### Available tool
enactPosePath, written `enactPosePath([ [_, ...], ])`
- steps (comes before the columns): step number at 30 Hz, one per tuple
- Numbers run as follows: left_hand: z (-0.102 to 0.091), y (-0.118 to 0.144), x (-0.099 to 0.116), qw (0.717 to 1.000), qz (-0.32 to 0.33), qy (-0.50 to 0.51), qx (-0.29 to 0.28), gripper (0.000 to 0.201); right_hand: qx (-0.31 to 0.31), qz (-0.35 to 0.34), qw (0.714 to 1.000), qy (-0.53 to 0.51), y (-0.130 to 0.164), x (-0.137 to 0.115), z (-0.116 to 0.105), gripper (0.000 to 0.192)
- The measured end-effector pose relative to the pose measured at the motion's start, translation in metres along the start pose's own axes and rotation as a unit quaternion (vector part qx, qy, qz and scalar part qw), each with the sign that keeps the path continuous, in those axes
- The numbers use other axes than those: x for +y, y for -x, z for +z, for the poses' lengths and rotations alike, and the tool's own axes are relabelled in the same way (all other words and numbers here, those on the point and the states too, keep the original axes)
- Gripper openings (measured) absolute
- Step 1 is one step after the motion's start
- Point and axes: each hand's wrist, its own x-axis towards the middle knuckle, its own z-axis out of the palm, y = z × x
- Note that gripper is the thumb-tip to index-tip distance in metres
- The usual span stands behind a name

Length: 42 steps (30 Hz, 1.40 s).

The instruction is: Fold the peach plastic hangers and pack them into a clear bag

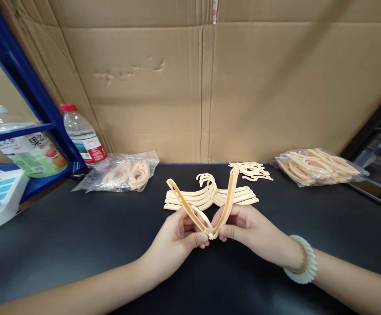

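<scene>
Between my two hands is a beige plastic folding clothes hanger point(229, 199), its two arms angled up into a V. My left hand point(180, 238) pinches the left arm close to the joint. On the other side, my right hand point(243, 227) grips the right arm near the same joint, thumb in front. Part of the hanger's curved hook shows behind the left arm; the fingers cover some of the joint. Just behind the hands, several assembled hangers point(243, 195) lie overlapped on the black table, hooks pointing away.
Loose hanger hooks point(249, 169) lie at the table's back. A clear bag of hanger parts point(318, 166) sits at right, another bag of hooks point(128, 173) at left. A red-capped bottle point(85, 140) leans by a blue shelf frame point(42, 87). Cardboard point(144, 87) walls the back.
</scene>
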Motion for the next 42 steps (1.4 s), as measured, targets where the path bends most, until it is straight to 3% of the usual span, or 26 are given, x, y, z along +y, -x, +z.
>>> enactPosePath([
  [10,0.001,0.001,0.000,1.000,-0.009,-0.021,0.016,0.028,0.021,-0.017,1.000,0.002,0.001,0.003,0.006,0.003],
  [20,0.002,0.002,-0.003,0.999,-0.001,-0.012,0.029,0.026,0.062,0.000,0.997,-0.049,0.001,0.008,0.015,0.025],
  [42,0.012,0.002,-0.002,0.988,0.009,0.076,0.134,0.027,0.145,-0.103,0.982,-0.066,-0.002,0.013,0.033,0.011],
])
